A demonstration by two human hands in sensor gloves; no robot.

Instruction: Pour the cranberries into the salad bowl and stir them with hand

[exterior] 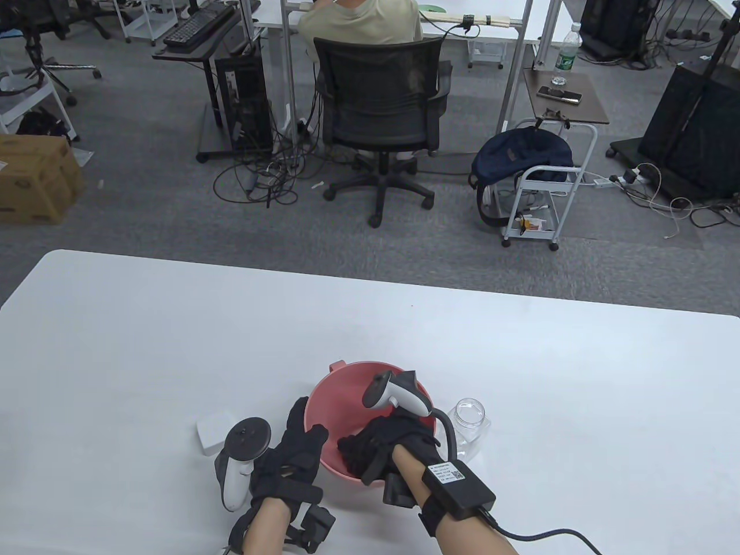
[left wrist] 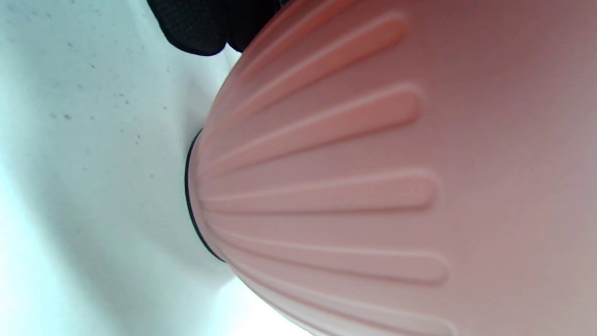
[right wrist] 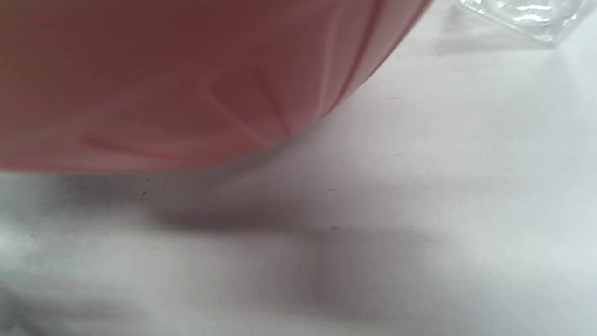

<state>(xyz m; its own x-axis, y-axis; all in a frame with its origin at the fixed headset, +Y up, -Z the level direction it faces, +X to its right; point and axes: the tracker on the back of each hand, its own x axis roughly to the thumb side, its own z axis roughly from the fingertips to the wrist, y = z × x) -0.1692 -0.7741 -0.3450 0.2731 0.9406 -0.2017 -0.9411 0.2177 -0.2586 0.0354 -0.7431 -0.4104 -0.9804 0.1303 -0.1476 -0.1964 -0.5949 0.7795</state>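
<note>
- The salad bowl (exterior: 347, 399), pink with a pouring lip at its far-left rim, sits near the front edge of the white table (exterior: 173, 347), between the two gloved hands; the left wrist view shows raised ribs fanning up its outer wall from a dark ring at the base.
- The cranberries cannot be seen in any view: the right hand covers the bottom of the bowl.
- The right hand (exterior: 381, 448), in a black sensor glove, reaches down into the bowl over its near rim, fingers bent downward inside; whether they close on anything cannot be told from the table view.
- The left hand (exterior: 292, 459) lies against the bowl's left outer wall, fingers extended up along the side and the thumb at the near rim, bracing the bowl rather than curling round it.
- A white tracker (exterior: 240, 462) rides on the back of the left hand; a second tracker (exterior: 396, 396) stands above the right hand, over the bowl.
- A black box (exterior: 459, 483) is strapped to the right forearm with a cable trailing off; it carries a white label, the print too small to read.
- A clear plastic jar (exterior: 471, 425), open-mouthed, stands just to the right of the bowl; its corner also shows in the right wrist view.
- A small white lid-like square (exterior: 211, 433) lies on the table to the left of the bowl, beside the left hand.
</note>
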